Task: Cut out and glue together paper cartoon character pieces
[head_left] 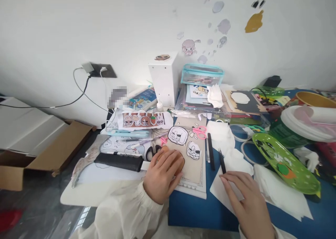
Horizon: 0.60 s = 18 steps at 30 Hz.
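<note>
My left hand (164, 174) lies palm down with fingers stretched over an orange-brown paper cutout (180, 164), which is mostly hidden beneath it. Under the cutout is a beige board (193, 174). Two black-and-white character cutouts (177, 135) rest on that board, close to pink-handled scissors (200, 132). With thumb and index finger, my right hand (246, 200) pinches the near end of a slim black pointed tool (222, 162); its exact kind is unclear. White paper (217, 190) lies below this hand. Black scissor handles (152, 152) show beside my left fingers.
A green tray (286, 165) and tape rings (253, 153) are at the right, by a green-and-white bucket (291, 127). A black-handled tool (118, 161) lies left. Behind stand a white box (164, 79) and a clear pouch (202, 76). The blue table's front edge (202, 226) is near.
</note>
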Available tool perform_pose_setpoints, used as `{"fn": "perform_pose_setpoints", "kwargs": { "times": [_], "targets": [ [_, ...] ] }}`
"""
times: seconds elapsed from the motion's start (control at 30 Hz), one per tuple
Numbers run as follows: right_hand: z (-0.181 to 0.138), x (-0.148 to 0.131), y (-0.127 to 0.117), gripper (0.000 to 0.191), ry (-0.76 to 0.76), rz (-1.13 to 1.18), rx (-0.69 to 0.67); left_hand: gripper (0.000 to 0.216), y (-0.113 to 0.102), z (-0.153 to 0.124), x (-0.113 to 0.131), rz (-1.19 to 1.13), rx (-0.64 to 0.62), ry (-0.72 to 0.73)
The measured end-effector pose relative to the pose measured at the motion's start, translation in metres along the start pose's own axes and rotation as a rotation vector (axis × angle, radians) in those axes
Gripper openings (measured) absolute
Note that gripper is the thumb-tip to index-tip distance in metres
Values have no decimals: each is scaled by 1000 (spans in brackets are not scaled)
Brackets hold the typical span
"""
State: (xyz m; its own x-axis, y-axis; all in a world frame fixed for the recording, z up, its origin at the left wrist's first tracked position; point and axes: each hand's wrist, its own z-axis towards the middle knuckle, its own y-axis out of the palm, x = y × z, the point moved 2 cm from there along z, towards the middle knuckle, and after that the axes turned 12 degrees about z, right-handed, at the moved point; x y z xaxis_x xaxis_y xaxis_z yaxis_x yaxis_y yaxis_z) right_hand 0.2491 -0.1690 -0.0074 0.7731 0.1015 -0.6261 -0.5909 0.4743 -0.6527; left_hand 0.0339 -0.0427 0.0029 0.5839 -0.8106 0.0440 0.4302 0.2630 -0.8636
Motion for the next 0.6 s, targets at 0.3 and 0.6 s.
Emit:
{"fn": "perform_pose_setpoints", "kwargs": {
  "times": [0.3, 0.6],
  "targets": [
    [14, -8, 20, 17, -26, -61, 30, 35, 8, -7, -8, 9, -16, 22],
    [73, -20, 51, 20, 24, -59, -71, 36, 9, 2, -13, -80, -71, 37]
  ]
}}
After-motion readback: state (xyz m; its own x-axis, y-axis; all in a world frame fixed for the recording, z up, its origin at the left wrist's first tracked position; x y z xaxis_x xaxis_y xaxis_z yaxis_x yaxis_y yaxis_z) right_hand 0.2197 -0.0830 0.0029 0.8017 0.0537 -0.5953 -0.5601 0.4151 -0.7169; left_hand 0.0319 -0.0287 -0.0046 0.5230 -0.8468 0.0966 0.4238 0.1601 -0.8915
